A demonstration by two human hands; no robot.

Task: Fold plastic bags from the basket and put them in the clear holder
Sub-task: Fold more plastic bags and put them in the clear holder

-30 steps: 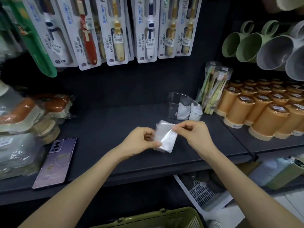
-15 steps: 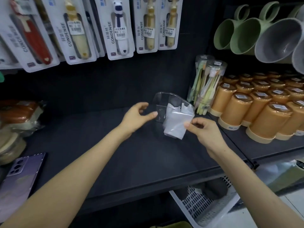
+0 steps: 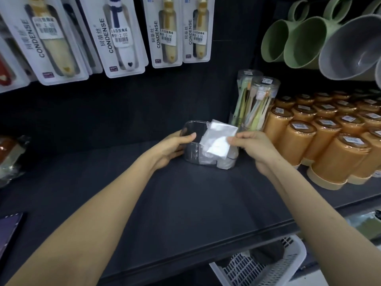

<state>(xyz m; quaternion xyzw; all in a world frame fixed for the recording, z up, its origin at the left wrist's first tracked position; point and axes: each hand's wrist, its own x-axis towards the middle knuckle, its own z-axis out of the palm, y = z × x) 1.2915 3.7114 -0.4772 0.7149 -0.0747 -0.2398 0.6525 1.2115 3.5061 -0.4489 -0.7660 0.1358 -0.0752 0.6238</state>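
Dark shelf (image 3: pixel 185 203): left fingers (image 3: pixel 188 136) grip clear holder (image 3: pixel 190 155), bags (image 3: pixel 208 162) inside; right fingers (image 3: pixel 235 139) pinch folded bag (image 3: pixel 220 137), seemingly half-in.

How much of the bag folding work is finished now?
Done: folded white plastic bags sit in the clear plastic holder. In hand: left hand grips it, right hand pinches another folded white plastic bag at its opening. Left: pushing it in; unfolded bags are out of view.

Folded bag (image 3: pixel 219 141) (white) atop clear holder (image 3: pixel 190 155)

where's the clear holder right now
Head view, centre: the clear holder sits on the dark shelf, gripped by the left hand, just left of the toothbrush tubs.
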